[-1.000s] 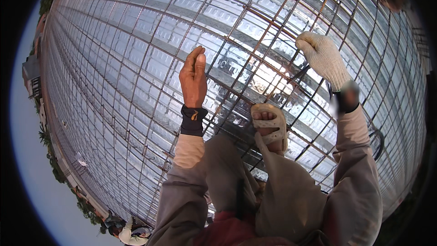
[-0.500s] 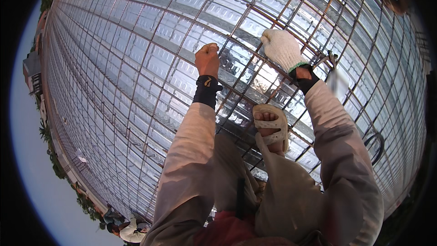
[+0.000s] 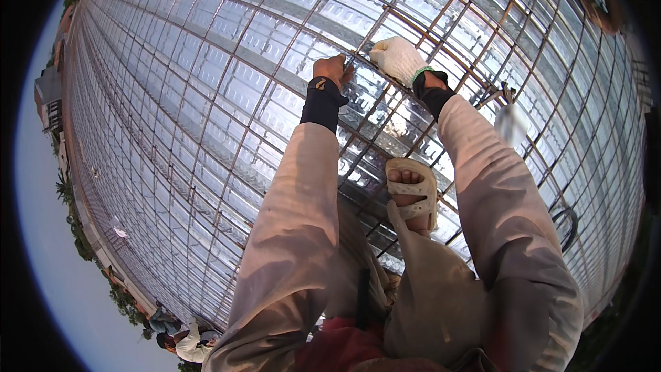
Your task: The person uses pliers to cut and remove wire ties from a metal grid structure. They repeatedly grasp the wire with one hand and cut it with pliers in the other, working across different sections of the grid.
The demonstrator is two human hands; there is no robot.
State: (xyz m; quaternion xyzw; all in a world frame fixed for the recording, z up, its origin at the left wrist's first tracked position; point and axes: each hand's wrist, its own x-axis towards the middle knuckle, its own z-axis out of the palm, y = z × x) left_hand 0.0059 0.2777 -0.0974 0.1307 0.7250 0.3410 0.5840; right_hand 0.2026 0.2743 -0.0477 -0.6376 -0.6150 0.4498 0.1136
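Note:
Both of my hands are close together over a crossing in the rusty rebar mesh (image 3: 297,26). My left hand (image 3: 332,70), bare with a black wristband, is closed, its fingertips at the bars. Just right of it my right hand (image 3: 399,60), in a white knitted glove with a green cuff edge, makes a fist against the same bar. A thin dark strand seems to show between them, too fine to name surely. What either fist holds is hidden. Below the mesh lies shiny ribbed metal decking (image 3: 272,48).
My sandalled foot (image 3: 411,189) stands on the mesh below my hands. To the right are a blurred whitish round object (image 3: 511,125) by a dark strap (image 3: 506,91), and a black loop (image 3: 566,227). Another person (image 3: 193,344) crouches at lower left, near the deck's edge.
My left hand has moved up and right to the bar crossing. The right hand has shifted left and slightly up, so the two hands are closer together.

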